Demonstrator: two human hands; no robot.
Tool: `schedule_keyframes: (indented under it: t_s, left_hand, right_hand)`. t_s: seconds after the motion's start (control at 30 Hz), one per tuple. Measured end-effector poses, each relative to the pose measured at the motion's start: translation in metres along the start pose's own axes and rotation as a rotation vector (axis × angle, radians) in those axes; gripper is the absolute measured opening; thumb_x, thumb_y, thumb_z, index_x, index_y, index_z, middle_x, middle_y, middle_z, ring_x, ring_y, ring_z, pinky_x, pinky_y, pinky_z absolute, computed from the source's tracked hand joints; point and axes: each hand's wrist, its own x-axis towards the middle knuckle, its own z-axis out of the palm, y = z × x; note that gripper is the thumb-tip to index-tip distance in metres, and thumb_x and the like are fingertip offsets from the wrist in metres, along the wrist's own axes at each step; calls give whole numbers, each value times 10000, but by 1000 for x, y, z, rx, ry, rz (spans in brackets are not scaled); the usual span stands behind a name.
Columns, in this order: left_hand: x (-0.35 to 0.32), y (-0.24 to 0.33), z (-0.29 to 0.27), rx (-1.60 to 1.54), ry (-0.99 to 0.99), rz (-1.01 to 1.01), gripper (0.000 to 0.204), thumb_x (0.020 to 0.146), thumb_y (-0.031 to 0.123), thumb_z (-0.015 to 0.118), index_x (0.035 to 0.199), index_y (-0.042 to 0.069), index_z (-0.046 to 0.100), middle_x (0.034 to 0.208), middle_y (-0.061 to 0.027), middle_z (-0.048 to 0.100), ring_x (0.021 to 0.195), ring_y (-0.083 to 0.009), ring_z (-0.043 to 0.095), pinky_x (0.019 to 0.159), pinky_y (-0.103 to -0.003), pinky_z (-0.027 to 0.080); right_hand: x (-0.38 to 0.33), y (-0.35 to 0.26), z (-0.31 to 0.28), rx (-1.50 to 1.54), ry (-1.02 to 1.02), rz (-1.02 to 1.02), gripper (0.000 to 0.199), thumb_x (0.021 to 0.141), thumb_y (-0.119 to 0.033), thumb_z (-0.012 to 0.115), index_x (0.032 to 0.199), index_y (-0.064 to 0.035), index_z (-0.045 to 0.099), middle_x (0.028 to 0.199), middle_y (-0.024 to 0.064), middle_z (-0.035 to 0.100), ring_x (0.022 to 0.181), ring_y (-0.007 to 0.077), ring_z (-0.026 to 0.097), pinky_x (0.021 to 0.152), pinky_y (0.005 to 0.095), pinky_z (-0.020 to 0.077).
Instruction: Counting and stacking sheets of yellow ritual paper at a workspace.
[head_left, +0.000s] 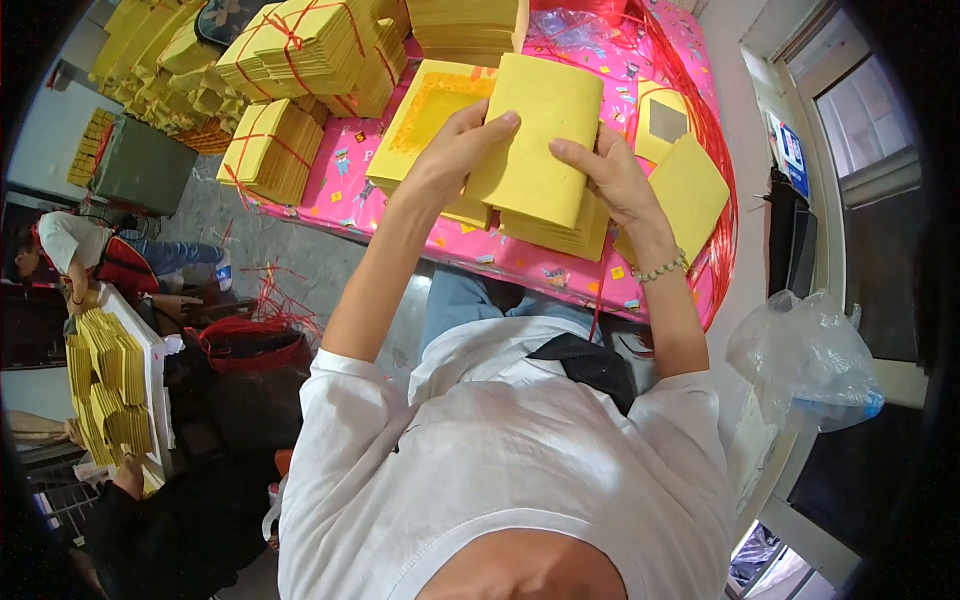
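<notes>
A thick wad of yellow paper sheets (540,135), its top face gently curved, is held up over the table between both my hands. My left hand (462,150) grips the wad's left side, with the thumb lying on the top face. On the right side, my right hand (618,180) closes round the edge, thumb on top and fingers mostly hidden behind. Directly beneath lies another yellow paper stack (560,238), partly covered by the wad. Beside my left hand is a stack with an orange-printed top sheet (425,112).
The pink patterned tablecloth (465,252) carries a tied yellow bundle (268,150) at left and loose yellow sheets (692,188) at right. Red plastic strings (715,245) run down the right edge. A clear plastic bag (805,360) hangs at right. People work at the left near a paper-laden tray (158,370).
</notes>
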Motion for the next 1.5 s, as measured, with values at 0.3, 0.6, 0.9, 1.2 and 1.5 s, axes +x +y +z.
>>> schedule_keyframes:
  t_s: [0.3,0.6,0.9,1.2,1.5]
  left_hand:
    - [15,-6,1,-3,-12,-62,343,946,206,546,1203,-16,499,1082,-101,618,937,-157,616,784,-280,508]
    - [1,-9,15,41,16,97,364,950,158,526,1259,-13,439,1109,-85,603,1001,-146,588,844,-279,478]
    - [-7,-19,28,4,-11,406,334,944,58,504,1258,-10,414,1181,-84,552,1093,-125,517,930,-277,422]
    - [-9,-26,32,23,87,499,334,941,45,489,1257,-15,403,1204,-100,530,1110,-143,510,942,-281,411]
    - [-11,-24,29,73,75,427,334,922,46,511,1240,-19,429,1187,-110,558,1113,-153,516,943,-288,402]
  right_hand:
    - [-4,-9,-3,102,18,74,467,835,-121,697,1219,44,490,1135,108,614,1014,166,609,868,297,505]
    - [-14,-14,0,-105,25,-39,525,831,-75,696,1274,18,431,1181,94,590,1071,164,576,929,304,463]
    - [-19,-15,-1,-89,-4,-114,608,812,-80,719,1322,-11,396,1247,79,542,1145,169,525,985,315,417]
    - [-21,-16,6,-70,61,-140,436,891,-94,632,1278,10,458,1186,78,584,1050,123,567,902,276,465]
    - [-16,-21,8,68,254,-149,284,932,-192,590,1117,23,600,969,55,670,831,84,625,731,231,508]
